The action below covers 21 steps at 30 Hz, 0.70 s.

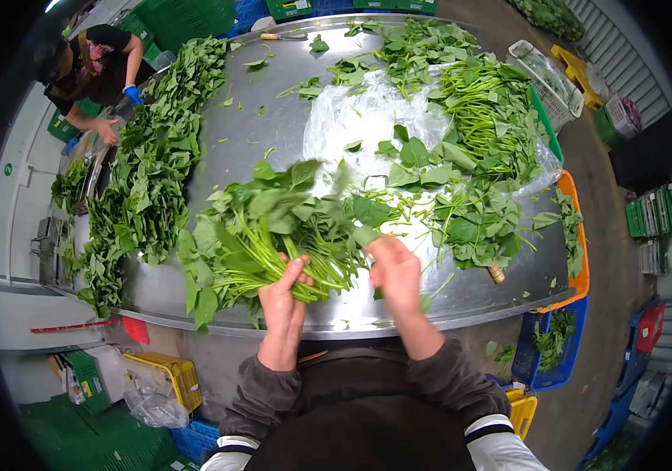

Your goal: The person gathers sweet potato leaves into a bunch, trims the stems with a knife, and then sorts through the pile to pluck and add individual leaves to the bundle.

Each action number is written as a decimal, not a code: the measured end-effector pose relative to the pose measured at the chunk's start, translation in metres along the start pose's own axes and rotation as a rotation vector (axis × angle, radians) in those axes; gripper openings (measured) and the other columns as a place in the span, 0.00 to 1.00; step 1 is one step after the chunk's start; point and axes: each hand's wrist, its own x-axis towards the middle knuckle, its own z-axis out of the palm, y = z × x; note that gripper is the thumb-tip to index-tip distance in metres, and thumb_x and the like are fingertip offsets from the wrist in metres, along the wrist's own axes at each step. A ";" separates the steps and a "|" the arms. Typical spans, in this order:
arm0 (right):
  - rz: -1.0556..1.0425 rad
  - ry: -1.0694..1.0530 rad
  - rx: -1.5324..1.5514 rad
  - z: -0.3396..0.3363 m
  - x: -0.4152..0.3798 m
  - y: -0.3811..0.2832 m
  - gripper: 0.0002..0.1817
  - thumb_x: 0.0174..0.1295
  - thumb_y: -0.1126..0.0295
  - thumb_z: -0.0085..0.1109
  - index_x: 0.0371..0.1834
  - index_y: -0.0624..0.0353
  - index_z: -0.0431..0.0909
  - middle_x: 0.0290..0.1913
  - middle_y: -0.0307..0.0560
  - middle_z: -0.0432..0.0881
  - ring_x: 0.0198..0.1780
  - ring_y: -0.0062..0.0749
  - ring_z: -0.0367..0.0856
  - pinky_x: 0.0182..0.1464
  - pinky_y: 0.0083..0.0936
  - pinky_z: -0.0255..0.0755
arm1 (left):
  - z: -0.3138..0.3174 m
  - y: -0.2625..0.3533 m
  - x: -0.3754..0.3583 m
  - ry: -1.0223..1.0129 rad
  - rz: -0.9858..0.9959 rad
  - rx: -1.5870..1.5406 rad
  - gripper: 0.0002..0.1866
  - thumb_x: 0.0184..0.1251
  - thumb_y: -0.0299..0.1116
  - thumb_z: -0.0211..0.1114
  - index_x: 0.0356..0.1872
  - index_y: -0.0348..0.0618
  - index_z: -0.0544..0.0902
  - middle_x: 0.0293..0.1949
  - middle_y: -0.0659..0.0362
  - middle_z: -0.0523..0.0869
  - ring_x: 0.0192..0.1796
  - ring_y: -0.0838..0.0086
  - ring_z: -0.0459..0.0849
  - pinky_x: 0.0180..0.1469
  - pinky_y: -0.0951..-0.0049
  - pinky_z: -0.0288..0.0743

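Note:
My left hand [281, 302] is closed around the stems of a large bunch of leafy greens [273, 228], held above the near edge of the metal table [245, 125]. Its leaves fan out to the left and away from me, some blurred by motion. At the bunch's right side, my right hand [397, 275] has its fingers curled together on a leaf [364, 235]. Just beyond it, cut stem pieces [402, 212] and loose leaves [418, 161] lie on a clear plastic sheet [351, 118].
A long row of greens [155, 149] lines the table's left side; a co-worker [96, 71] with one blue glove stands behind it. More stemmed greens [481, 110] are heaped at right. A wooden handle [496, 272] pokes from leaves. A knife [283, 36] lies far off. Crates [552, 345] stand right.

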 end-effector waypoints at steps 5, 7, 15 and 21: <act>0.361 0.058 0.213 -0.007 0.012 -0.019 0.15 0.63 0.64 0.52 0.42 0.66 0.74 0.31 0.41 0.80 0.28 0.19 0.76 0.27 0.16 0.69 | -0.002 0.004 -0.004 -0.018 -0.145 0.017 0.13 0.53 0.20 0.63 0.38 0.39 0.71 0.32 0.50 0.81 0.25 0.74 0.76 0.29 0.74 0.73; 0.580 -0.268 -0.028 0.015 0.012 -0.006 0.16 0.63 0.64 0.52 0.47 0.67 0.72 0.34 0.41 0.80 0.34 0.19 0.75 0.34 0.17 0.70 | 0.003 -0.005 -0.010 -0.035 -0.177 0.048 0.13 0.53 0.19 0.63 0.38 0.37 0.70 0.31 0.50 0.81 0.25 0.73 0.77 0.28 0.73 0.75; 0.251 -0.093 0.108 0.021 0.006 0.018 0.11 0.61 0.67 0.54 0.40 0.64 0.78 0.32 0.41 0.82 0.32 0.16 0.76 0.33 0.13 0.68 | -0.010 -0.012 -0.008 0.021 -0.022 0.225 0.13 0.52 0.17 0.63 0.37 0.38 0.70 0.31 0.49 0.81 0.25 0.73 0.78 0.27 0.73 0.76; 0.295 0.263 0.282 -0.039 0.018 0.059 0.16 0.61 0.66 0.54 0.47 0.67 0.72 0.34 0.47 0.80 0.37 0.25 0.79 0.36 0.19 0.73 | -0.016 0.000 0.000 0.023 -0.029 -0.058 0.14 0.52 0.17 0.62 0.39 0.38 0.70 0.28 0.49 0.79 0.29 0.70 0.79 0.30 0.71 0.75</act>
